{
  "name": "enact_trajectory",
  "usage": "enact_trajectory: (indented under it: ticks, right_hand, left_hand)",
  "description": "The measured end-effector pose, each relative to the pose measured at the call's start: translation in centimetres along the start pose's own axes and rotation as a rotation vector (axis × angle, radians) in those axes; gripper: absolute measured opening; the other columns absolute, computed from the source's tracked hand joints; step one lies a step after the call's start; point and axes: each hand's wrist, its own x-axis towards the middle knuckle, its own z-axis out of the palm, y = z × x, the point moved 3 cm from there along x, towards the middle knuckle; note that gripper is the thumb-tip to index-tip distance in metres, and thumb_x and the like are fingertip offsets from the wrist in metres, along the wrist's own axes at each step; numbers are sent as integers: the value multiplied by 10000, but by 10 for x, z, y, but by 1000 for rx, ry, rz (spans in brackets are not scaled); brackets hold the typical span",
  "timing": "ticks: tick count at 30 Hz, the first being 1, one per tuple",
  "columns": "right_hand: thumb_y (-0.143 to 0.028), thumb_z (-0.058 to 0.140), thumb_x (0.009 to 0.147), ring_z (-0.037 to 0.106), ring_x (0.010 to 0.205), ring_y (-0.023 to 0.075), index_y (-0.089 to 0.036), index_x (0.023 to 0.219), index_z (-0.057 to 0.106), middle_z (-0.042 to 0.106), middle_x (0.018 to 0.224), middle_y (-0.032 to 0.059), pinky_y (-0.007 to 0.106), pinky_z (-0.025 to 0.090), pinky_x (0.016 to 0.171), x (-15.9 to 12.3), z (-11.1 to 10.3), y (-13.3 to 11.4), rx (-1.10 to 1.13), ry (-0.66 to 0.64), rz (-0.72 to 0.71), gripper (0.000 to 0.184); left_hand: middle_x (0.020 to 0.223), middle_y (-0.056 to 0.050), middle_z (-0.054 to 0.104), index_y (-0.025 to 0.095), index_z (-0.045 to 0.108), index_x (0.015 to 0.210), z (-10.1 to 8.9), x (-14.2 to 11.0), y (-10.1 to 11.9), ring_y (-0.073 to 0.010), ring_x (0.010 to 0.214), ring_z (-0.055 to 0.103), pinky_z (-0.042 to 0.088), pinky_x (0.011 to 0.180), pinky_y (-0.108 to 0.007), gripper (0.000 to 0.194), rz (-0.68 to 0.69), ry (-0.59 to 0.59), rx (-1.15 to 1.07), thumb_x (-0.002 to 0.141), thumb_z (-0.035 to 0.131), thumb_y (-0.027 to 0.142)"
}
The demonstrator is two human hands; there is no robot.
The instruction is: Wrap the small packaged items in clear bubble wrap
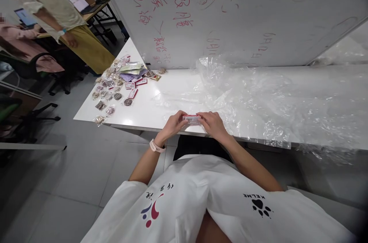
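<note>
Between my hands, near the table's front edge, is a small flat red-and-white box (192, 119). My left hand (174, 123) grips its left end, thumb in front and fingers behind. At the opposite end, my right hand (212, 123) pinches it in the same way. Similar red-and-white boxes (132, 93) lie to the left, beside a pile of small clear-wrapped packets (110, 83). On top of that pile rest green and purple pouches (130, 70). Right of my hands, clear plastic film (247, 101) spreads crumpled over the white table (143, 114).
A whiteboard (230, 17) with red writing stands along the table's back. The plastic film hangs over the front edge at right. One person (57, 13) stands at far left, and another (25, 45) sits at a desk. Office chairs (43, 70) are on the tiled floor.
</note>
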Motion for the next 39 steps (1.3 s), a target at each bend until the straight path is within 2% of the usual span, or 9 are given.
enact_trajectory:
  ticks: [5, 8, 11, 14, 18, 24, 28, 33, 39]
  right_hand:
    - [-355, 509, 992, 591, 859, 244, -192, 1064, 711, 719, 902, 85, 395, 347, 830, 19, -7, -6, -120, 22, 89, 270]
    - [-279, 519, 981, 565, 985, 279, -189, 1059, 714, 701, 1075, 119, 413, 350, 845, 22, -10, -17, -207, 141, 9, 229]
    - [-244, 508, 984, 545, 1101, 285, -210, 1091, 702, 669, 1214, 108, 434, 373, 915, 14, -4, -27, -181, 144, -138, 225]
    - [-303, 569, 960, 541, 1159, 287, -226, 1188, 667, 645, 1274, 110, 435, 410, 948, 4, 8, -29, -117, 67, -233, 260]
    - [-286, 504, 991, 589, 1084, 271, -210, 1195, 666, 679, 1217, 117, 404, 446, 902, 9, 12, -22, -100, 24, -229, 271]
    - [-322, 420, 1039, 624, 928, 246, -185, 1206, 660, 728, 1069, 99, 377, 445, 831, 58, 3, -3, -102, -66, -92, 323]
    - [-158, 430, 994, 571, 1040, 286, -163, 1148, 689, 686, 1147, 144, 419, 428, 858, 72, 3, 0, -205, 82, -70, 301]
    - [-251, 462, 999, 529, 1116, 284, -192, 1216, 660, 643, 1243, 126, 429, 458, 913, 52, 19, -4, -99, 85, -142, 300]
    - [-274, 444, 1004, 524, 1161, 276, -215, 1245, 642, 640, 1248, 113, 452, 451, 980, 45, 25, 5, 34, 90, -98, 317]
  left_hand:
    - [800, -36, 626, 200, 595, 1114, 2, 11, 5, -224, 819, 584, 414, 673, -311, 252, -140, 208, 305, 932, 612, 374]
    - [1016, -126, 657, 184, 633, 1055, 1, 11, 12, -309, 1032, 556, 429, 821, -399, 258, -68, 432, 508, 868, 702, 348]
    - [951, -114, 659, 200, 654, 932, 4, -10, 13, -283, 965, 572, 436, 845, -409, 177, 3, 562, 412, 914, 635, 375]
    - [788, -53, 648, 226, 650, 832, 17, -38, 8, -210, 778, 586, 475, 757, -354, 247, -4, 494, 167, 971, 533, 392]
    - [1155, -83, 688, 241, 657, 1134, 26, -49, 9, -233, 1082, 609, 505, 908, -388, 227, 86, 452, 86, 976, 528, 340]
    - [1465, -101, 541, 233, 570, 1342, 8, 8, -4, -303, 1389, 426, 339, 1135, -514, 395, 147, 301, 362, 950, 551, 278]
    - [1522, -153, 463, 206, 570, 1322, 5, 32, -13, -366, 1451, 337, 286, 1150, -591, 414, 58, 320, 360, 912, 597, 259]
    - [1598, -137, 311, 261, 415, 1404, 18, -4, -18, -300, 1497, 277, 361, 1156, -521, 515, -207, 819, -191, 919, 581, 312]
    - [1161, -118, 625, 215, 543, 979, 2, 2, -38, -214, 1172, 622, 535, 998, -352, 160, -466, 668, -1108, 848, 622, 263]
